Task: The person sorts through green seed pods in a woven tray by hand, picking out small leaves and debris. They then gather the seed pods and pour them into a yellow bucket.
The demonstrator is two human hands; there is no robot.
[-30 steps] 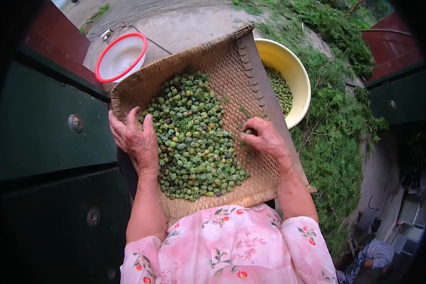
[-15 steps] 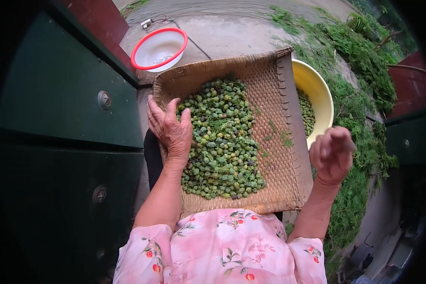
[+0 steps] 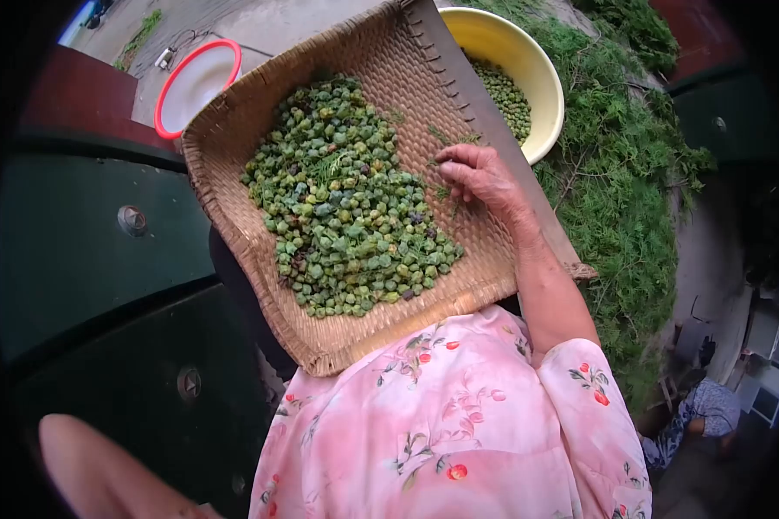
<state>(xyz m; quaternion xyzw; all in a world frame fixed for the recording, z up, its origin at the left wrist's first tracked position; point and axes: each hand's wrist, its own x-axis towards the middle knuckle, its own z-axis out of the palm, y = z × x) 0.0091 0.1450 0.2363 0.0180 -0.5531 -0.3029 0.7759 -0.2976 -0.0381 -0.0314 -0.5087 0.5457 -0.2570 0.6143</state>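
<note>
A woven basket tray (image 3: 485, 259) rests tilted across my lap, bearing a heap of small green cones (image 3: 346, 208) with a few dark ones among them. Over the tray's bare right part is my right hand (image 3: 486, 183), thumb and fingers pinched on a small green sprig (image 3: 436, 163). More leafy sprigs (image 3: 455, 137) lie on the weave just beyond the fingertips. Of my left arm (image 3: 95, 458) only a bent part shows at the lower left, away from the tray; the hand itself is out of the frame.
A yellow basin (image 3: 545, 104) with more green cones stands beyond the tray's right edge. A white basin with a red rim (image 3: 171, 112) is at upper left. Cut green branches (image 3: 614, 216) cover the ground at right. Dark green doors (image 3: 78, 233) flank my left. A person in patterned clothing (image 3: 705, 415) is at lower right.
My right hand has come from beyond the tray's right edge onto its weave and pinched a sprig. My left hand has left the tray's left side and gone out of view. The view has turned.
</note>
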